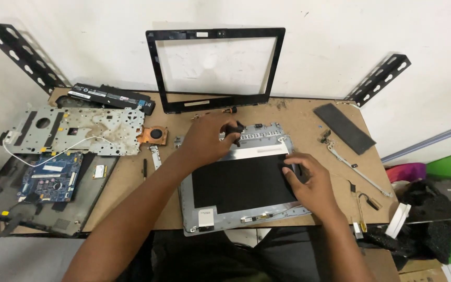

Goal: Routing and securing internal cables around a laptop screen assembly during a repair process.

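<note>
Scene: a person bends over a grey laptop lid shell (225, 222) lying flat at the centre of a brown particle-board bench (131, 188).
Panel: a black rectangular sheet (241, 183) covers most of the shell's inside.
Left hand (204, 141): at 12 o'clock of the panel, fingers closed around a small black tool (233, 129).
Right hand (309, 180): at 3 o'clock, fingers together and pressed flat on the panel's edge.
Judgement: the work looks best done with the flat hand steadying the sheet while the tool works slowly along the top edge.
Count: one empty black plastic screen bezel (215, 68) propped on the wall at 12 o'clock; one black battery bar (110, 96), one perforated metal plate (74, 130) and one blue circuit board (50, 177) at 9 to 10 o'clock; two hinge arms (353, 167) at 3 o'clock.
</note>
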